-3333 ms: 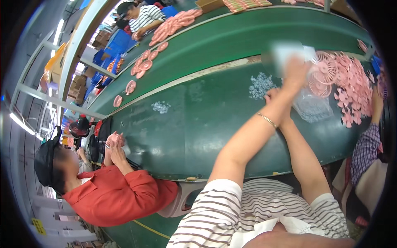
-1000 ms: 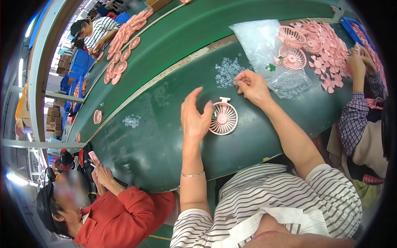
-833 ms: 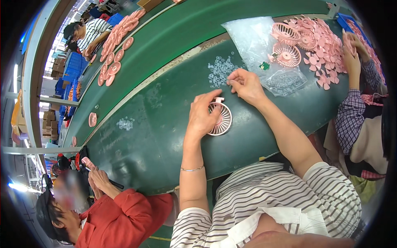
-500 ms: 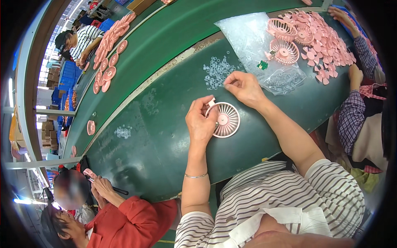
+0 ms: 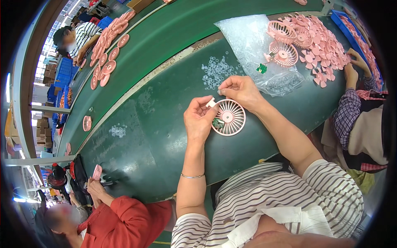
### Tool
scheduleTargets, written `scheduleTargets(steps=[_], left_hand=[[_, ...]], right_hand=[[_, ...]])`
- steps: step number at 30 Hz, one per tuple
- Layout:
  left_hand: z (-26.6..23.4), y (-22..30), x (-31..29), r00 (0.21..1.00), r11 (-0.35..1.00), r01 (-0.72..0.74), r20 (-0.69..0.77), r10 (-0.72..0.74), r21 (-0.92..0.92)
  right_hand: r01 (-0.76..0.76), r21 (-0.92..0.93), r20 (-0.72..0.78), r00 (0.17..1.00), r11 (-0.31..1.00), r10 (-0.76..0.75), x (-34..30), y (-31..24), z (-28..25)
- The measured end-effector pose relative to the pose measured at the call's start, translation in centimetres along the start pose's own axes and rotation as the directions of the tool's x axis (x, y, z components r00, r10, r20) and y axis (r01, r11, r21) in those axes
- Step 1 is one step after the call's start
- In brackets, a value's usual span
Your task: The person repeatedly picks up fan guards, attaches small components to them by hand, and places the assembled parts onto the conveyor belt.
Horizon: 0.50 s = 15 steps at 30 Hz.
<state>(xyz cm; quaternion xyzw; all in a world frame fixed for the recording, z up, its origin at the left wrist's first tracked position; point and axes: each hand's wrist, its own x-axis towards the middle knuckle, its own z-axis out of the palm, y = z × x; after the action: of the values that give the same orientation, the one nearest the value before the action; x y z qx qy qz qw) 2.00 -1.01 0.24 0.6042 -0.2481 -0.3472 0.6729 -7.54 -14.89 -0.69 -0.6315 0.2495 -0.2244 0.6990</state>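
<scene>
Over the green table (image 5: 165,165), the pink fan housing (image 5: 227,117) looks light and stiff, its thin ribs likely snappable — best gripped at the neck, where the left hand (image 5: 197,122) has thumb and fingers clamped. The bare circuit board (image 5: 218,123) inside seems fragile. The right hand's (image 5: 245,93) fingertips meet on a tiny piece (image 5: 219,91) — perhaps a clear ring; from here I can't be sure.

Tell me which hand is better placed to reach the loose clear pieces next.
Probably the right hand: its fingertips are right beside the loose clear pieces, while the left hand is farther off, holding the pink fan grille.
</scene>
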Motion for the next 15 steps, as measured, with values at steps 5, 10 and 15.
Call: scheduleTargets(steps=[5,10,15], left_hand=[[0.5,-0.1,-0.1,0.999,0.999,-0.029,-0.033,0.029,0.015],[0.4,-0.4,-0.2,0.982,0.967,-0.173,-0.039,0.183,0.189],[1.0,0.3,-0.5,0.973,0.946,-0.180,-0.095,0.212,0.271]], right_hand=[[-0.040,0.019,0.043,0.998,0.999,0.040,-0.3,-0.7,-0.1],[-0.090,0.041,0.082,0.993,0.995,0.087,-0.4,-1.2,-0.3],[-0.121,0.132,0.120,0.987,0.984,0.106,-0.5,-1.4,-0.4]])
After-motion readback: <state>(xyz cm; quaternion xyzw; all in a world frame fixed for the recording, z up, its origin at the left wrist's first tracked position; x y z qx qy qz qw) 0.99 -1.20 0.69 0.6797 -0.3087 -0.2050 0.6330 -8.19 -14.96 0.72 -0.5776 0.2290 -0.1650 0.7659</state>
